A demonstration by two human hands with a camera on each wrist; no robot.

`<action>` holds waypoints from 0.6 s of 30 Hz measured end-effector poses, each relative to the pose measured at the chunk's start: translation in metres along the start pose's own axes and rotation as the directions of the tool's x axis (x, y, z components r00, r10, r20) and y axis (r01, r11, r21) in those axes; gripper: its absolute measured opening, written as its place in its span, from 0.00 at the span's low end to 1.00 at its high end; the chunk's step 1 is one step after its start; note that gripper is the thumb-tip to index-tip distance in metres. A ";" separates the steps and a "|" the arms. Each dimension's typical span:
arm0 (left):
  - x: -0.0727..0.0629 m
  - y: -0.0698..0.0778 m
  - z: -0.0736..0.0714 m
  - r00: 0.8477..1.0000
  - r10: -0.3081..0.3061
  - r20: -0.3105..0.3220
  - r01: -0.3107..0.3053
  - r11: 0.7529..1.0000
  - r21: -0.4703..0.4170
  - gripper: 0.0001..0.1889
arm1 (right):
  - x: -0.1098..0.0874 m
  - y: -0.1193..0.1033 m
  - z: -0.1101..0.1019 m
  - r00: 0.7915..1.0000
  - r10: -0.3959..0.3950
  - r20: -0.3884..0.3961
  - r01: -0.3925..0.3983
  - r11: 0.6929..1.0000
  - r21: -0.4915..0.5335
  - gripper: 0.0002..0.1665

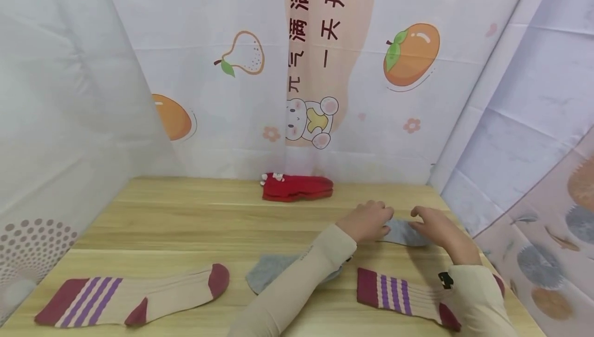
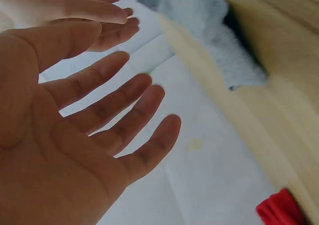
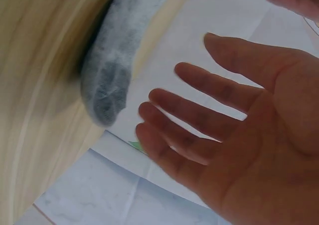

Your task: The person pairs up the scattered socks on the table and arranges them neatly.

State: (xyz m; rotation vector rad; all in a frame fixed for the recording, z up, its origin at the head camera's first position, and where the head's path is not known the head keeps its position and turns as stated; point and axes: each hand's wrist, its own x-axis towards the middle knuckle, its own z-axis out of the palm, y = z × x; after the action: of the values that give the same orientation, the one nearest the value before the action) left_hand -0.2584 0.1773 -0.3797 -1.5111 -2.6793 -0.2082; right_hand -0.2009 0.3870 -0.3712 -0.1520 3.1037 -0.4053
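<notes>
A grey sock point(image 1: 402, 232) lies flat at the right back of the wooden table, between both hands. My left hand point(image 1: 368, 222) hovers by its left end, fingers loosely spread and holding nothing in the left wrist view. Over the sock's other end is my right hand point(image 1: 438, 228), also with relaxed, parted fingers. The right wrist view shows the darker grey toe of the sock point(image 3: 107, 93) apart from those fingers. Another grey sock point(image 1: 269, 271) rests nearer the front, partly covered by the left sleeve.
Folded red socks point(image 1: 297, 187) lie at the table's back edge. A cream sock with purple stripes and maroon ends point(image 1: 171, 293) is at front left; its lookalike point(image 1: 424, 293) sits front right, partly under the right forearm. Printed white curtains point(image 1: 209, 120) enclose the table point(image 1: 185, 223).
</notes>
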 end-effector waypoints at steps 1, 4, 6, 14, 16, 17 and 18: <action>0.002 0.000 0.003 1.000 -0.010 0.007 0.010 1.000 0.001 0.16 | 0.000 0.001 0.001 1.000 0.001 0.010 -0.001 1.000 -0.004 0.20; 0.005 -0.002 0.012 1.000 -0.022 0.021 0.022 1.000 -0.002 0.14 | -0.001 0.005 0.003 0.999 -0.002 0.043 0.002 1.000 -0.004 0.22; 0.005 -0.004 0.016 0.999 -0.017 0.029 0.017 1.000 -0.015 0.10 | -0.002 0.006 0.005 0.998 -0.012 0.059 0.012 1.000 0.001 0.20; 0.004 -0.006 0.022 0.997 -0.057 0.048 0.059 0.998 -0.029 0.09 | 0.000 0.006 0.012 0.999 -0.019 0.046 0.020 1.000 -0.005 0.13; 0.004 -0.006 0.024 0.997 -0.065 0.049 0.066 0.998 -0.006 0.09 | 0.001 0.005 0.013 0.998 0.004 0.057 -0.003 1.000 -0.008 0.14; 0.004 -0.006 0.025 0.996 -0.070 0.049 0.070 0.998 0.003 0.08 | 0.002 0.005 0.014 0.998 0.016 0.067 -0.015 1.000 -0.012 0.15; 0.004 -0.006 0.026 0.996 -0.074 0.047 0.074 0.997 0.013 0.07 | 0.002 0.005 0.014 0.997 0.029 0.076 -0.028 0.999 -0.016 0.14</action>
State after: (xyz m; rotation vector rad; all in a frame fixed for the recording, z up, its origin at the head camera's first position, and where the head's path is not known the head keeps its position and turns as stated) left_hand -0.2651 0.1812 -0.4058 -1.4325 -2.7708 -0.1620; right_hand -0.2035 0.3875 -0.3862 -0.1201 3.0310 -0.3664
